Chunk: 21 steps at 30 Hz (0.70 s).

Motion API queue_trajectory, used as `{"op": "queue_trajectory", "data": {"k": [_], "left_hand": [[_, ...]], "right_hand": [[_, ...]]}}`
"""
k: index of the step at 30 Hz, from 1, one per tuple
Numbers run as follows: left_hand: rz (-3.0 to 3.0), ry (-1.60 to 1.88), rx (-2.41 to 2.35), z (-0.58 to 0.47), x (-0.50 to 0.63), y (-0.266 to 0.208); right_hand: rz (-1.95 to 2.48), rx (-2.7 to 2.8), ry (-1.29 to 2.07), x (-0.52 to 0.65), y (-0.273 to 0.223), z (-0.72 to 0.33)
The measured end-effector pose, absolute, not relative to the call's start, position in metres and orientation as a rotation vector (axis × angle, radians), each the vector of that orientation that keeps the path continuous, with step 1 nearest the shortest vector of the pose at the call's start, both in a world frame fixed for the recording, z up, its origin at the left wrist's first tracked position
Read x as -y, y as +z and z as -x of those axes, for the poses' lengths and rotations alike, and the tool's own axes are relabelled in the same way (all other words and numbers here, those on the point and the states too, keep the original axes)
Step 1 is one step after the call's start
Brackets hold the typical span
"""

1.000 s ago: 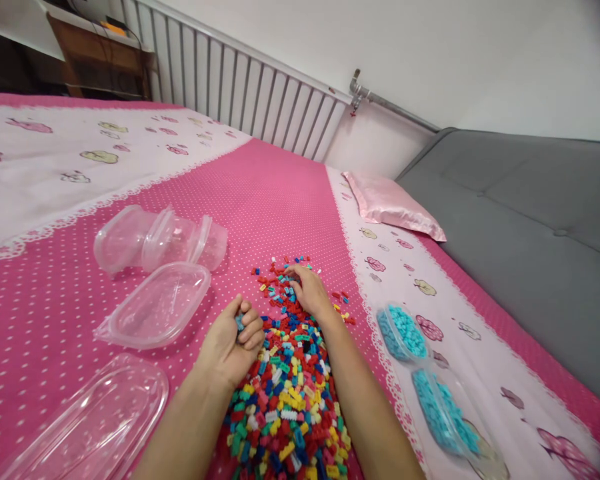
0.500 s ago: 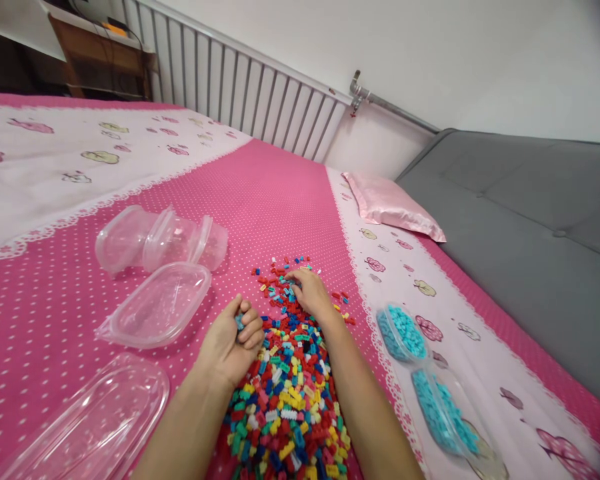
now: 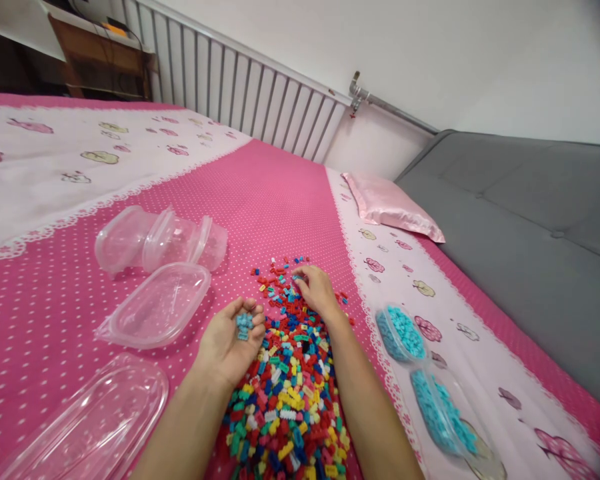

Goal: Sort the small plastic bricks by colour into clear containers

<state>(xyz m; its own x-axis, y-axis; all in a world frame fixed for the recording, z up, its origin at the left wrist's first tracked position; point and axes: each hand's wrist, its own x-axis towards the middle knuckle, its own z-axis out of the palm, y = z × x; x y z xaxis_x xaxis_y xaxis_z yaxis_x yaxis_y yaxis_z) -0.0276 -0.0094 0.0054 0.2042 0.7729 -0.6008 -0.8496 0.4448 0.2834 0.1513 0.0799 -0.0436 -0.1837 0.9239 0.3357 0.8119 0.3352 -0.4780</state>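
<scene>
My left hand (image 3: pixel 235 337), palm up with its fingers curled, cradles several small light blue building bricks (image 3: pixel 244 325). At the far end of the brick pile my right hand (image 3: pixel 314 288) pinches a light blue brick (image 3: pixel 297 277) between thumb and fingers. Beneath and between both arms spreads a long heap of mixed building bricks (image 3: pixel 290 393) in red, yellow, green, blue and white. Two clear tubs, the farther tub (image 3: pixel 403 333) and the nearer tub (image 3: pixel 443 413), hold light blue bricks to the right of my right arm.
On the left lie nested clear containers (image 3: pixel 163 240), a single clear container (image 3: pixel 160 303) and a clear lid (image 3: pixel 95 420). All rest on a pink dotted bedspread (image 3: pixel 275 180). A pink pillow (image 3: pixel 393 205) leans near the grey headboard (image 3: pixel 525 200). A white radiator (image 3: pixel 240 80) stands behind.
My left hand has opened from a loose fist, showing the light blue bricks in its palm. My right hand has shifted slightly right, a light blue brick at its fingertips.
</scene>
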Motion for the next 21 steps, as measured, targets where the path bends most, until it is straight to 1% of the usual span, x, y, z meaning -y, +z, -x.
{"op": "queue_trajectory", "data": {"k": [3, 8, 9, 11, 13, 16, 21], "left_hand": [[0.134, 1.153, -0.811, 0.025, 0.01, 0.008], [0.124, 1.12, -0.769, 0.021, 0.01, 0.008], [0.117, 1.099, -0.744, 0.021, 0.01, 0.008], [0.129, 1.085, -0.715, 0.021, 0.01, 0.007], [0.158, 1.1, -0.727, 0.023, 0.01, 0.007], [0.159, 1.116, -0.735, 0.026, 0.01, 0.008], [0.143, 1.136, -0.693, 0.029, 0.011, 0.007]], "right_hand": [[1.452, 1.946, 0.362, -0.073, -0.027, -0.154], [1.144, 2.028, 0.738, -0.038, 0.018, -0.138], [1.088, 2.073, 0.77, -0.032, 0.025, -0.134], [1.057, 2.088, 0.724, -0.026, 0.03, -0.129], [1.138, 2.016, 0.568, -0.031, 0.024, -0.128], [1.344, 1.978, 0.374, -0.049, -0.001, -0.131], [1.537, 2.084, 0.328, -0.07, -0.044, -0.128]]}}
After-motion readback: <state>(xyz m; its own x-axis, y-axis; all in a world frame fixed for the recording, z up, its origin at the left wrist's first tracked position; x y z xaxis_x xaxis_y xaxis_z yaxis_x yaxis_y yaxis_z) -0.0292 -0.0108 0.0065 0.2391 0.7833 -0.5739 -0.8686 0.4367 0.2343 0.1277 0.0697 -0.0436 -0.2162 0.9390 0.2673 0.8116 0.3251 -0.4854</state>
